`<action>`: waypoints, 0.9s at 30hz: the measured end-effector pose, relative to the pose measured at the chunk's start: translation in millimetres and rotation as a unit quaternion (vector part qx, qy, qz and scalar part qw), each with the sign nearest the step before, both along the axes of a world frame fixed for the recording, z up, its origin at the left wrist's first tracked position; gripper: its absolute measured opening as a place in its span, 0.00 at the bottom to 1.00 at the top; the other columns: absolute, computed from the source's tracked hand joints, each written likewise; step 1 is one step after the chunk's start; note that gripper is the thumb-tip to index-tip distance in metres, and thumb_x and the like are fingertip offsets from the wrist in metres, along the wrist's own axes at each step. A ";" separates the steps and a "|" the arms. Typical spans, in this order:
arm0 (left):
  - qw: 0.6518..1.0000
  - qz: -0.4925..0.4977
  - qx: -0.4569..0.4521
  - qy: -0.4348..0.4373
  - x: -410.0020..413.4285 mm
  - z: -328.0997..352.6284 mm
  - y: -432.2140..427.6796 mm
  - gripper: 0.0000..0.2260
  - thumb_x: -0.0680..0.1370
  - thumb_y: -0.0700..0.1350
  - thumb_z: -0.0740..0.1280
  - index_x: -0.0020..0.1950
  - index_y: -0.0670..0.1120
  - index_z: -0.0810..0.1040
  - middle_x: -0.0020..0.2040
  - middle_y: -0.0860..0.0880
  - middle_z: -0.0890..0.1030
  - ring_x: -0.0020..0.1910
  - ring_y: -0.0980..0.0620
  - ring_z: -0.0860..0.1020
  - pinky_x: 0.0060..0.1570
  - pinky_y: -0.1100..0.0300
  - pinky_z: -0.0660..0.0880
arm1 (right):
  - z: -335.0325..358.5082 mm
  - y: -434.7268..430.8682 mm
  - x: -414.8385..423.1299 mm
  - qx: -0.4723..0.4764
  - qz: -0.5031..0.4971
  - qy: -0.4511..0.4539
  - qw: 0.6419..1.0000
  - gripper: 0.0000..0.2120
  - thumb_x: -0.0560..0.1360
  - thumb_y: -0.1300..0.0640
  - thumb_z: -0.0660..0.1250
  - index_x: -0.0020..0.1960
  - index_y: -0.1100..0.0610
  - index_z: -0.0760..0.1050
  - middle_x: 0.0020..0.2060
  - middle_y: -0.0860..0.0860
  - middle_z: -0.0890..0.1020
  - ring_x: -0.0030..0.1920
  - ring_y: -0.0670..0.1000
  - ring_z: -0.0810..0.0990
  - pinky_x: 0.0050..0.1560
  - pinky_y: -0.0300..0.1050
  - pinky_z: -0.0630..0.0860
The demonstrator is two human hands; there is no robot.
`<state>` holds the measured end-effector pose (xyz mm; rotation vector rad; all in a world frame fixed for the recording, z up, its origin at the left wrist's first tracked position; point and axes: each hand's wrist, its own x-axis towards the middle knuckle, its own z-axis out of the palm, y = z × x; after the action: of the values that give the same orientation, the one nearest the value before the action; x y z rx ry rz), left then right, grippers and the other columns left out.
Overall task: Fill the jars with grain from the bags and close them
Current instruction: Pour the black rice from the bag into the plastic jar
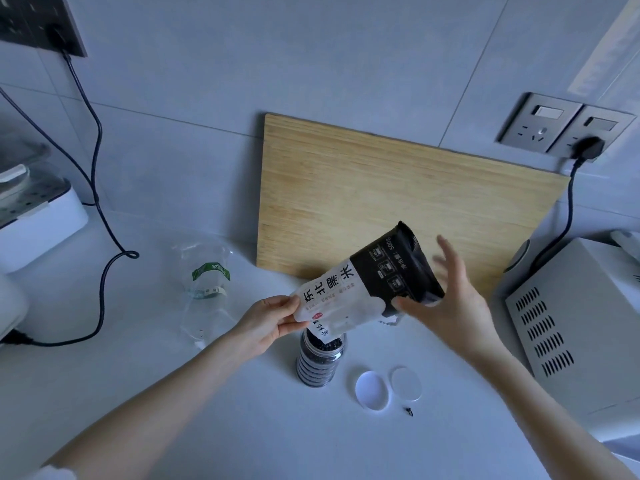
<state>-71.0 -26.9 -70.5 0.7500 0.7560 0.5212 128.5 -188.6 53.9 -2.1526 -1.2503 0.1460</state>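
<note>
White countertop (242,427) against a grey tiled wall, dim light. Wooden cutting board (398,195) leaned upright on the wall behind the work spot.

Jar (321,358) stood upright on the counter, centre of view, no lid on, dark grain up near the rim. Black rice bag (367,285) was held tilted above it: white end down at the jar mouth, black end raised up and to the right. Grain showed right at the opening; couldn't tell if any was actually flowing.

Left hand (266,323) pinched the white low corner of the bag between thumb and fingers. Right hand (446,306) was at the black raised end, fingers straight and spread, motion-blurred, thumb against the bag's lower edge. Not wrapped round the bag.

Two round lids (372,389) lay flat on the counter just right of the jar, side by side and touching or nearly so. Small dark bit (409,411) just in front of them, too small to identify.

Left of the jar: crumpled clear plastic bags (207,275), one with a green label, apparently empty. Further left a white appliance (45,223) and a black cable (100,188) running down from a wall socket (38,22). Right side: grey vented appliance (571,323), double socket (540,123) above it with a plug (587,147) in.
</note>
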 end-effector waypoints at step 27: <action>0.998 0.017 -0.051 -0.031 0.1 0.8 -5.9 0.07 0.77 0.38 0.63 0.49 0.34 0.77 0.45 0.41 0.84 0.42 0.45 0.84 0.37 0.58 0.81 | -13.1 11.2 -24.8 0.105 0.029 0.217 0.970 0.12 0.66 0.54 0.77 0.46 0.52 0.78 0.35 0.45 0.84 0.34 0.44 0.80 0.37 0.41 0.75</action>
<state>-70.8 -32.7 -69.7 0.6246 0.7330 0.5302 103.7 -177.4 40.7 -1.7795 -1.0220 0.4633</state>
